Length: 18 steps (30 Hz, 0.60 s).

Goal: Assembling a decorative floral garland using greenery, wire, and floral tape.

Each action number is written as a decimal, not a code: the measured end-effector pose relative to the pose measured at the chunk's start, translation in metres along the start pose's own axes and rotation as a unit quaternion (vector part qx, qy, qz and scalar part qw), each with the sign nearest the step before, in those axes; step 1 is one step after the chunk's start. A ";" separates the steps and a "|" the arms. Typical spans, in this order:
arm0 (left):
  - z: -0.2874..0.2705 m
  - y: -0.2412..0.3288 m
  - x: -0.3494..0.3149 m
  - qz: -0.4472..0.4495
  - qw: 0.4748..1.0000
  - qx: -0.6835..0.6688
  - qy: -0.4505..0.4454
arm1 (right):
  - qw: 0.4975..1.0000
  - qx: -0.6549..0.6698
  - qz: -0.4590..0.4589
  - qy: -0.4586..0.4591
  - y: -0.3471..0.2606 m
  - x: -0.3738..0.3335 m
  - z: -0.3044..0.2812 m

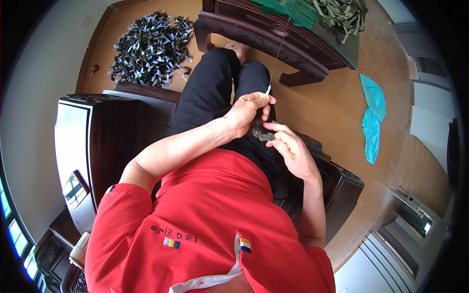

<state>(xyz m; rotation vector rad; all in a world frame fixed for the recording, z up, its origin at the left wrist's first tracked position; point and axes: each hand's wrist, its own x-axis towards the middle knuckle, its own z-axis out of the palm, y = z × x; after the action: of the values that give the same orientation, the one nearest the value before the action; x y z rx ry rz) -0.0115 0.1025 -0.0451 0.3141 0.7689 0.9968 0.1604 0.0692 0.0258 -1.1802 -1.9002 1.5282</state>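
My left hand [246, 112] is closed in a pinch over my lap, thumb and finger on a small white strip [268, 90]. A thin line [278, 53] runs from that strip up toward the table. Just to the right and nearer my body, my right hand [295, 154] is closed, its fingertips on a small bunched olive-green cord or strap [264, 136]. The upper part of this bundle lies close under my left fingers, and I cannot tell whether they touch it.
A dark wooden table [244, 30] ahead carries a green plastic sheet [293, 12] and loose olive straps [344, 14]. Many dark green bundles with white strips form a pile [151, 49] on the floor. A turquoise bag [373, 117] lies right; a phone [76, 188] rests left.
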 end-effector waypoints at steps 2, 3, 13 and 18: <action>-0.004 0.007 0.001 -0.016 1.000 -0.005 0.006 | 0.978 -0.162 0.134 -0.007 -0.011 0.011 -0.014; -0.005 0.012 0.000 -0.034 0.999 -0.005 0.010 | 0.977 -0.166 0.136 -0.010 -0.014 0.019 -0.016; -0.022 0.031 0.004 0.007 0.994 0.114 0.003 | 0.894 -0.449 0.012 0.008 -0.023 0.109 -0.009; -0.025 0.046 0.000 -0.028 0.999 0.026 -0.016 | 0.959 -0.265 0.097 -0.015 -0.016 0.136 -0.029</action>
<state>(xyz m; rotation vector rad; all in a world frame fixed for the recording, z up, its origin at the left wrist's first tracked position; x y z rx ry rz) -0.0582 0.1241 -0.0370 0.3510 0.7716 0.9183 0.1029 0.1967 0.0258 -1.6136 -2.3599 1.1549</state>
